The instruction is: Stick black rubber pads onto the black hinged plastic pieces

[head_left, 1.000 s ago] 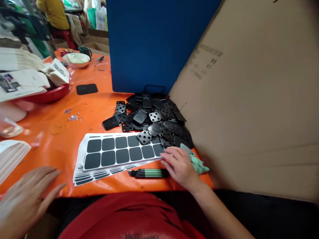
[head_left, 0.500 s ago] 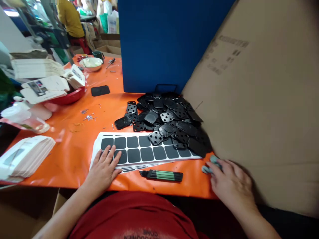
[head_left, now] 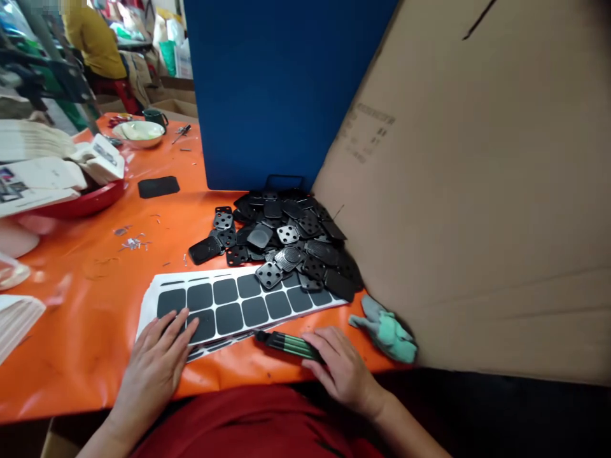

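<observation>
My left hand [head_left: 155,362] lies flat with fingers spread on the near left corner of a stack of white sheets of black square stickers [head_left: 243,302]. My right hand [head_left: 341,369] rests at the table's front edge, its fingers curled over the right end of a black and green tool [head_left: 281,342] that lies below the sheets. A pile of black plastic parts [head_left: 286,238], some with holes, spills onto the sheets' far right. A green rag [head_left: 389,331] lies to the right of my right hand, apart from it.
An orange-covered table [head_left: 95,292], a blue board [head_left: 281,89] and a big cardboard sheet [head_left: 477,191] behind and right. At left stand a red tray [head_left: 90,197] with white boxes and a white bowl [head_left: 138,132]. A person in yellow [head_left: 95,44] sits far back.
My right hand left the green rag and moved left onto the black and green tool. My left hand stayed on the sticker sheets, sliding slightly toward their near corner. The view shifted.
</observation>
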`<state>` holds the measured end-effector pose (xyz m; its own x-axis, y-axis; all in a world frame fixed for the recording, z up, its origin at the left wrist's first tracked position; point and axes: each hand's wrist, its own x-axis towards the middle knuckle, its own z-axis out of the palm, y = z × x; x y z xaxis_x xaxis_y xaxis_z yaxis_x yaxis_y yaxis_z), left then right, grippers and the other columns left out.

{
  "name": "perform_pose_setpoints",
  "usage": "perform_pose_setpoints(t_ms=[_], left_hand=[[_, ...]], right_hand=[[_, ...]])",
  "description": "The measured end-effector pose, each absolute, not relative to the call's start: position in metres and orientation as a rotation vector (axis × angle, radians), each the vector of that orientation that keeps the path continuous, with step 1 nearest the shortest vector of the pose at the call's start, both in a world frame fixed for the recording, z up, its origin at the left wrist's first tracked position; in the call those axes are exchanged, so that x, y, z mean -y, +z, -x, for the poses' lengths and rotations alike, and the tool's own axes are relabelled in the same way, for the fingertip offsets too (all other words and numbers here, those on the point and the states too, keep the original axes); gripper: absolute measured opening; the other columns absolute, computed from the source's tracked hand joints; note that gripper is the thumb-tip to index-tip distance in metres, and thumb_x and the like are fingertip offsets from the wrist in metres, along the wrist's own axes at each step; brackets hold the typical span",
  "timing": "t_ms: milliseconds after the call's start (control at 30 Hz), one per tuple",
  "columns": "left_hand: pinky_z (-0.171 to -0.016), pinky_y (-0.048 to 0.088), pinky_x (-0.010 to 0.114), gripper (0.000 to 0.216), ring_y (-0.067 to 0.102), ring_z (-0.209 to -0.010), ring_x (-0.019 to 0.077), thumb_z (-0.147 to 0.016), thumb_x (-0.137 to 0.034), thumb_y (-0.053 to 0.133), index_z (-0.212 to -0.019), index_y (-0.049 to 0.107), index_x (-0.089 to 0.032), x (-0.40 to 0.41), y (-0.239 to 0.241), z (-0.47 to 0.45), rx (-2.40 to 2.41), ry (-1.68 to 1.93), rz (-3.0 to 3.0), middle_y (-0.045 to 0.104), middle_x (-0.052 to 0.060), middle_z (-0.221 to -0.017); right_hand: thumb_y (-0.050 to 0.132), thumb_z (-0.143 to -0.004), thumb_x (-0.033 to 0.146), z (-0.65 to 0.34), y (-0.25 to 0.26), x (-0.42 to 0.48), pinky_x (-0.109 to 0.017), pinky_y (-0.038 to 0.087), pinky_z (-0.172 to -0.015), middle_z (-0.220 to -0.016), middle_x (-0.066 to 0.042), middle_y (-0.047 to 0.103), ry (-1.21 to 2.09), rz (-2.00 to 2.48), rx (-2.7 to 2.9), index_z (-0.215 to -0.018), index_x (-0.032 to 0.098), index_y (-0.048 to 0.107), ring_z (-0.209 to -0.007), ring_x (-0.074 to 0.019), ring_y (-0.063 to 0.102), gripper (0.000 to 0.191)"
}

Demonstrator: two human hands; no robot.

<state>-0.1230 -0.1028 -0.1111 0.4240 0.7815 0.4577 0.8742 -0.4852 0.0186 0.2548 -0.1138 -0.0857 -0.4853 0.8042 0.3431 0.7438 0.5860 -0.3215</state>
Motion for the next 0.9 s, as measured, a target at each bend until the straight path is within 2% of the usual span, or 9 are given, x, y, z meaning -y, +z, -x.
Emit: perform_pose_setpoints(t_ms=[133,200,267,400,533,600,667,800,900], left_hand=[[-0.103,0.039,0.047,0.043,0.054,-0.118,0.0302,-0.089,-0.023,0.053,-0.132,0.055,-0.020,0.103,-0.108,0.122,1.424,-0.627,2.452,0.061,0.009,-0.133],[-0.103,0.039,0.048,0.044,0.054,-0.118,0.0309,-0.089,-0.026,0.053,-0.132,0.055,-0.019,0.103,-0.107,0.122,1.421,-0.620,2.453,0.060,0.010,-0.133],[-0.103,0.038,0.048,0.045,0.053,-0.119,0.0316,-0.089,-0.027,0.052,-0.133,0.054,-0.018,0.102,-0.108,0.123,1.419,-0.616,2.461,0.059,0.010,-0.134],[-0.104,0.038,0.048,0.046,0.053,-0.119,0.0320,-0.088,-0.027,0.053,-0.133,0.054,-0.018,0.103,-0.111,0.125,1.403,-0.626,2.476,0.059,0.011,-0.135],[-0.104,0.038,0.048,0.046,0.052,-0.120,0.0319,-0.088,-0.027,0.053,-0.133,0.054,-0.018,0.103,-0.113,0.127,1.401,-0.648,2.470,0.060,0.011,-0.134],[-0.104,0.038,0.048,0.045,0.052,-0.120,0.0312,-0.089,-0.026,0.052,-0.133,0.054,-0.018,0.102,-0.114,0.127,1.412,-0.655,2.464,0.059,0.011,-0.134],[-0.104,0.038,0.047,0.045,0.052,-0.121,0.0302,-0.089,-0.026,0.053,-0.133,0.054,-0.020,0.102,-0.114,0.126,1.434,-0.654,2.466,0.059,0.010,-0.135],[-0.105,0.039,0.047,0.045,0.050,-0.124,0.0290,-0.088,-0.023,0.054,-0.133,0.054,-0.022,0.105,-0.109,0.123,1.506,-0.609,2.464,0.058,0.009,-0.137],[-0.105,0.041,0.046,0.043,0.049,-0.125,0.0278,-0.089,-0.020,0.054,-0.132,0.056,-0.021,0.108,-0.106,0.118,1.535,-0.577,2.462,0.057,0.008,-0.138]], right_hand=[[0.048,-0.095,0.029,-0.301,-0.077,0.120,-0.040,0.053,-0.082,-0.101,-0.013,0.063,-0.143,1.470,2.111,-0.124,0.016,0.055,-0.092,-0.0253,0.061,0.033],[0.047,-0.096,0.035,-0.325,-0.078,0.120,-0.044,0.053,-0.081,-0.100,-0.015,0.062,-0.364,1.676,1.939,-0.123,0.015,0.056,-0.092,-0.0284,0.061,0.035],[0.045,-0.095,0.046,-0.340,-0.083,0.121,-0.045,0.053,-0.075,-0.099,-0.017,0.060,-0.448,1.888,1.753,-0.119,0.012,0.058,-0.089,-0.0308,0.061,0.043],[0.038,-0.093,0.060,-0.338,-0.098,0.124,-0.045,0.054,-0.075,-0.096,-0.015,0.061,-0.140,1.980,1.444,-0.111,0.015,0.060,-0.089,-0.0301,0.062,0.053],[0.036,-0.096,0.054,-0.320,-0.102,0.124,-0.040,0.056,-0.071,-0.089,-0.010,0.065,0.273,1.870,1.238,-0.114,0.018,0.056,-0.078,-0.0240,0.066,0.045],[0.039,-0.095,0.052,-0.320,-0.099,0.124,-0.042,0.056,-0.072,-0.099,-0.014,0.063,0.111,1.880,1.338,-0.120,0.016,0.054,-0.084,-0.0262,0.065,0.046],[0.041,-0.095,0.046,-0.327,-0.096,0.126,-0.043,0.056,-0.070,-0.107,-0.017,0.059,-0.199,1.958,1.538,-0.124,0.014,0.053,-0.087,-0.0281,0.063,0.045],[0.039,-0.096,0.033,-0.336,-0.092,0.134,-0.042,0.053,-0.057,-0.097,-0.018,0.058,-0.621,2.104,1.910,-0.111,0.012,0.063,-0.076,-0.0288,0.061,0.035],[0.049,-0.093,0.044,-0.324,-0.092,0.135,-0.049,0.055,-0.070,-0.110,-0.020,0.059,-0.654,1.918,2.077,-0.115,0.015,0.063,-0.092,-0.0354,0.062,0.039]])
